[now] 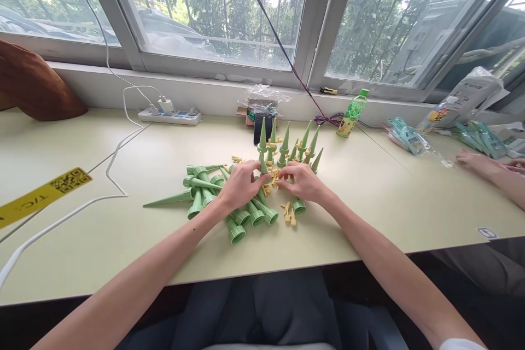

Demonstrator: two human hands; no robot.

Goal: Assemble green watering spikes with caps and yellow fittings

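Many green spikes (197, 181) lie in a pile on the pale table, several with their round open ends toward me. Behind my hands, other green spikes (285, 145) stand upright with yellow pieces around them. My left hand (243, 185) is beside the pile, thumb and fingers pinched at a green spike and small yellow pieces; what it grips is too small to tell. My right hand (302, 181) is just to its right, fingers bent together over small yellow pieces (274, 176); its hold is also unclear. Loose yellow pieces (290, 215) lie nearer me.
A phone (262, 129) leans on a small box behind the spikes. A green-capped bottle (353, 114) stands at the back right. A power strip (170, 116) with a white cable is at the back left. Another person's hand (476, 162) rests at the right.
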